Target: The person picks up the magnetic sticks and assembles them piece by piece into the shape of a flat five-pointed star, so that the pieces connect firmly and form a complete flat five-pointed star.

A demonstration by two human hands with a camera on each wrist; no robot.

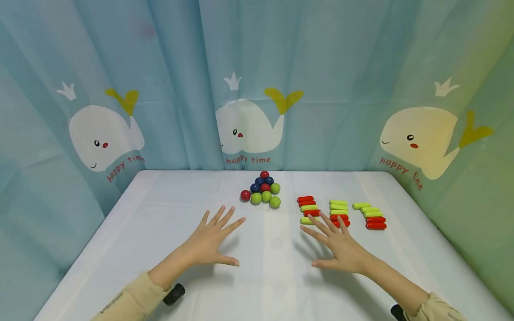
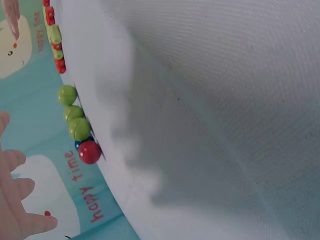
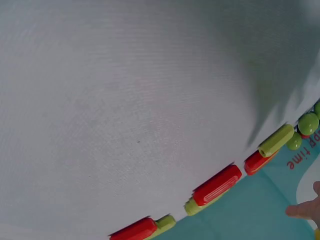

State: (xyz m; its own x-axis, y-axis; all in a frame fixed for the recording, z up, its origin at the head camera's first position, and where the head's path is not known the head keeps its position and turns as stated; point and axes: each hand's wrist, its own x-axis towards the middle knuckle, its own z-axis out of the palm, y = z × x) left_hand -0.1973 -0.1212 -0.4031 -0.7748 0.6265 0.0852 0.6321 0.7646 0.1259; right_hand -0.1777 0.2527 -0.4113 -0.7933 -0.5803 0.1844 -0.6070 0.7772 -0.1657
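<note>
My left hand (image 1: 209,243) is held over the table with fingers spread and thumb out, holding nothing. Opposite it, my right hand (image 1: 341,247) hovers with spread fingers, also holding nothing; its fingertips overlap some of the short sticks in the head view. Glossy balls form a triangle beyond the hands: red (image 1: 245,195), dark blue (image 1: 254,187) and green (image 1: 275,202). To the right lie short red and yellow-green sticks in three columns: a left one with a red stick (image 1: 305,199) at its far end, a middle one (image 1: 338,203) and a right one (image 1: 375,226).
A white table (image 1: 160,214) carries everything. Behind and beside it hangs a blue-green curtain (image 1: 341,53) printed with white whales. Dark devices are on the left wrist (image 1: 174,294) and the right wrist (image 1: 397,312). Hand shadows fall on the tabletop.
</note>
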